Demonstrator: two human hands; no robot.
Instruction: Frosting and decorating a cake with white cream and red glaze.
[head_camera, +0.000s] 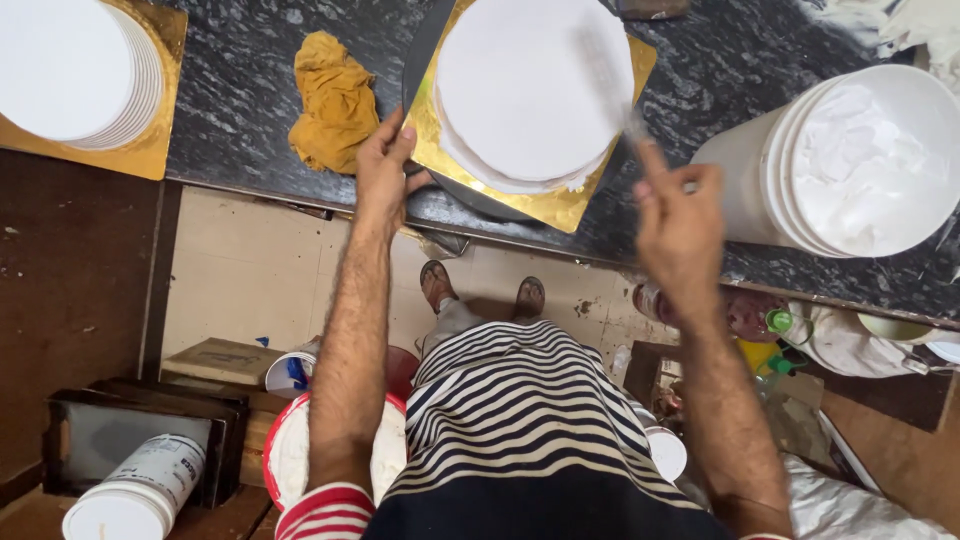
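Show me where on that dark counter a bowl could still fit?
Bare counter lies between the left cake and the yellow cloth, and between the middle cake and the white bucket. Around both hands it is crowded.

Left of cake: blocked by yellow cloth; bare counter beyond
Right of cake: narrow gap, then white bucket
Far left: stacked white boards

Dark marble counter bears gold boards (two), yellow cloth, white bucket.
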